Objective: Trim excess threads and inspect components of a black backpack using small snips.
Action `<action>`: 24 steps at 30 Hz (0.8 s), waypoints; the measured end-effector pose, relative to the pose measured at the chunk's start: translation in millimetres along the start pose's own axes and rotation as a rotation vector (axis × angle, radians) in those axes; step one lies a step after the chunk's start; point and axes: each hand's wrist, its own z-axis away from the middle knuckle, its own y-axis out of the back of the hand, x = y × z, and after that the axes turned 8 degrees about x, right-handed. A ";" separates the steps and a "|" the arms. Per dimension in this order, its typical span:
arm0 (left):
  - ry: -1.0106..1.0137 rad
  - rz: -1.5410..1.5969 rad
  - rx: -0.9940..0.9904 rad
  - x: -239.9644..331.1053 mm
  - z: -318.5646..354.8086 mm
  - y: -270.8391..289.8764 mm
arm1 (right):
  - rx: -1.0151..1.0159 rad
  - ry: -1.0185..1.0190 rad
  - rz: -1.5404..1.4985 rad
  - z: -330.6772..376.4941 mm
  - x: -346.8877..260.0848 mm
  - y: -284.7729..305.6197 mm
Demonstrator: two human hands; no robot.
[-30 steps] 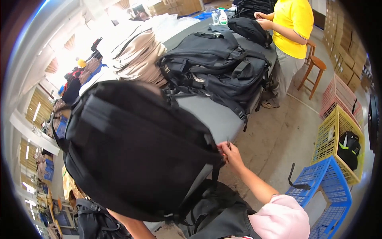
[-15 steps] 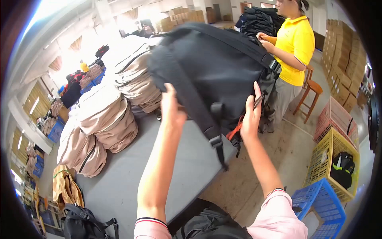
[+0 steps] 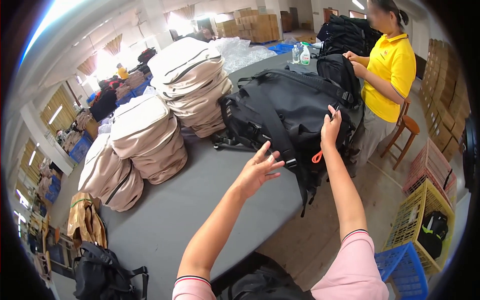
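Note:
A large black backpack point(image 3: 295, 107) lies on the grey table point(image 3: 210, 200) with its straps upward. One wide strap point(image 3: 275, 120) hangs over the table edge, and an orange-red cord loop point(image 3: 317, 157) shows at its near right side. My left hand point(image 3: 257, 170) is open beside the strap's lower end, fingers spread, apparently holding nothing. At the backpack's right edge, my right hand point(image 3: 330, 131) is closed, with a small dark object poking out by its fingertips; I cannot make out its kind.
Stacks of beige backpacks point(image 3: 147, 135) stand at the left. A person in a yellow shirt point(image 3: 392, 65) handles a black bag point(image 3: 340, 75) across the table. Spray bottle point(image 3: 305, 52) at the far end. Stool point(image 3: 407, 127), yellow crate point(image 3: 410, 220) and blue crate point(image 3: 405, 270) at right.
The black backpack has come down from a raised position onto the table. My left hand has let go of it and moved nearer with spread fingers; my right hand stays at its right side.

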 end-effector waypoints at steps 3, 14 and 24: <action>0.032 -0.044 0.013 -12.0 20.0 6.9 | -0.022 0.047 0.118 -8.8 22.2 5.4; -0.119 -1.013 1.124 -5.8 293.9 196.9 | 0.023 0.193 -0.064 44.3 -47.4 85.0; 0.224 -2.253 2.236 67.4 613.0 221.9 | -1.127 0.076 -0.166 282.4 -98.1 85.9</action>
